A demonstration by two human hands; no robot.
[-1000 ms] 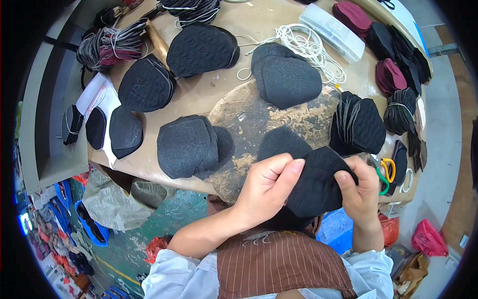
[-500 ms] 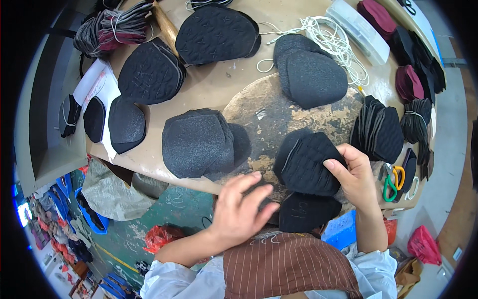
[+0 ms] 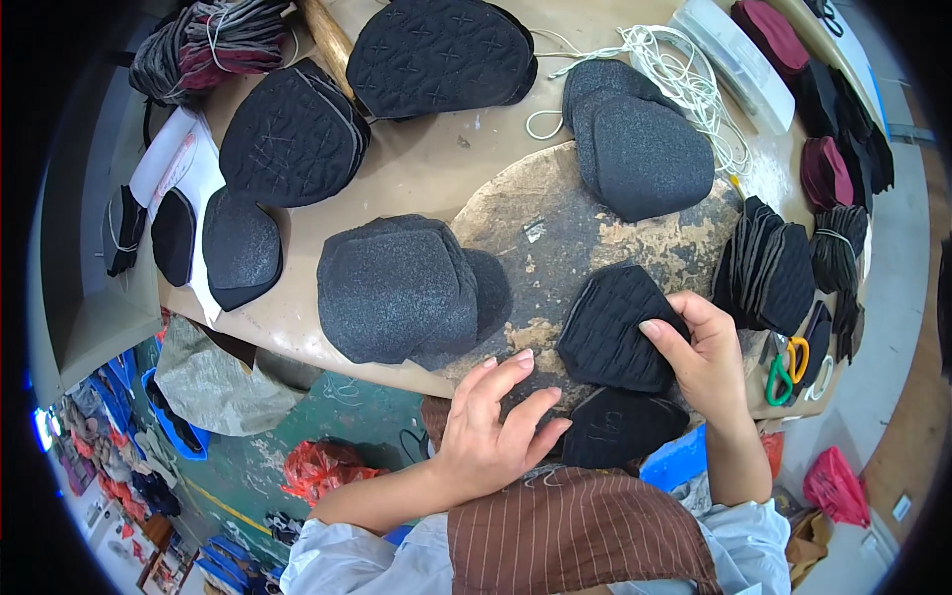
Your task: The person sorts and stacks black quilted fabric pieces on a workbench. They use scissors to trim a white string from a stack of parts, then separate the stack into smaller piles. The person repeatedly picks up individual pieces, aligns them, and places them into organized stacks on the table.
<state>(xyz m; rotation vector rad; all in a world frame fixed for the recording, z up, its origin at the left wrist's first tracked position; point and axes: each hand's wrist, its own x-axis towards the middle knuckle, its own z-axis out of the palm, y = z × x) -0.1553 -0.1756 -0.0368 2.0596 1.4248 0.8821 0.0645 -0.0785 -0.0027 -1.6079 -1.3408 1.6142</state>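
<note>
My right hand [image 3: 706, 352] is closed on the right edge of a black quilted fabric piece [image 3: 617, 327], thumb on top. Thin layered edges show along its left side; I cannot tell how many layers there are. Below it, at the table's near edge, lies a black fabric piece [image 3: 625, 428] with faint chalk marks. My left hand [image 3: 496, 431] hovers left of these pieces, fingers apart and holding nothing. Farther left sits a stack of dark grey, rounded fabric pieces [image 3: 387, 288]. A similar grey stack [image 3: 650, 159] lies beyond the quilted piece.
A worn round board [image 3: 555, 243] lies on the table. Scissors with green and orange handles [image 3: 786, 372] rest at the right, near bundled black pieces [image 3: 769, 263]. White cord [image 3: 684, 84] and a clear plastic box [image 3: 734, 64] are at the back. Large quilted stacks [image 3: 441, 59] stand back left.
The grey layer that stuck out behind the quilted piece at its upper left no longer shows there. My left hand's fingers have lifted and spread a little. The view has shifted slightly.
</note>
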